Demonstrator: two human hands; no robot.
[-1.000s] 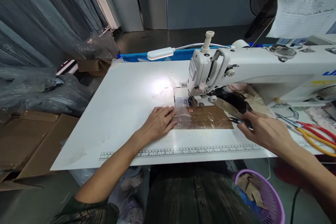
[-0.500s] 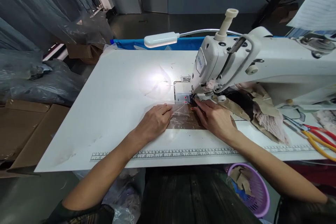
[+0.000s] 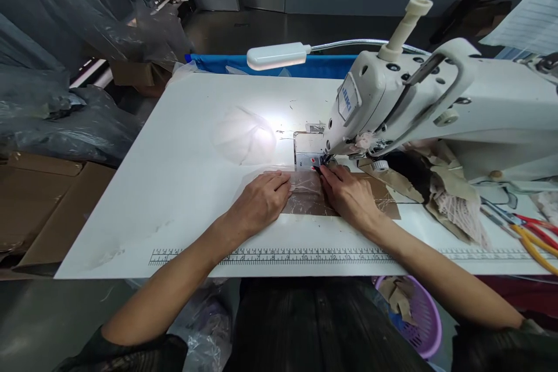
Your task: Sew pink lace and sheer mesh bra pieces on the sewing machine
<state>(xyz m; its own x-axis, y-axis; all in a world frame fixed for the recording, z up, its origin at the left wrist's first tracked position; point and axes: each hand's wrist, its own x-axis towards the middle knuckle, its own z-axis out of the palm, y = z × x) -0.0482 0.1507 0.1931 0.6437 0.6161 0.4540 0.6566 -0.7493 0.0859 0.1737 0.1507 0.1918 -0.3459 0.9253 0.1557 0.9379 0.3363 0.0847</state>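
Note:
A brown sheet with clear plastic film (image 3: pixel 304 200) over its left part lies on the sewing table, in front of the needle plate (image 3: pixel 308 161). My left hand (image 3: pixel 267 195) rests flat on the film at the sheet's left edge, fingers stretched out and close together. Over the sheet's right part, my right hand (image 3: pixel 346 189) has its fingertips closed on a small black piece (image 3: pixel 317 169) right by the presser foot (image 3: pixel 325 159). The palm hides part of the sheet. The white sewing machine (image 3: pixel 366 93) stands above the right hand.
Fabric scraps (image 3: pixel 453 203) lie under the machine arm. Scissors with yellow and red handles (image 3: pixel 529 238) are at the right edge. A lamp (image 3: pixel 276 56) lights the tabletop. A printed ruler (image 3: pixel 279 257) runs along the front. Below is a purple basket (image 3: pixel 429 325); cardboard boxes (image 3: pixel 52 203) stand left.
My right hand's fingers have drawn closer together at the black piece by the presser foot. More of the brown sheet shows right of that hand. My left hand stays flat. The view has shifted slightly.

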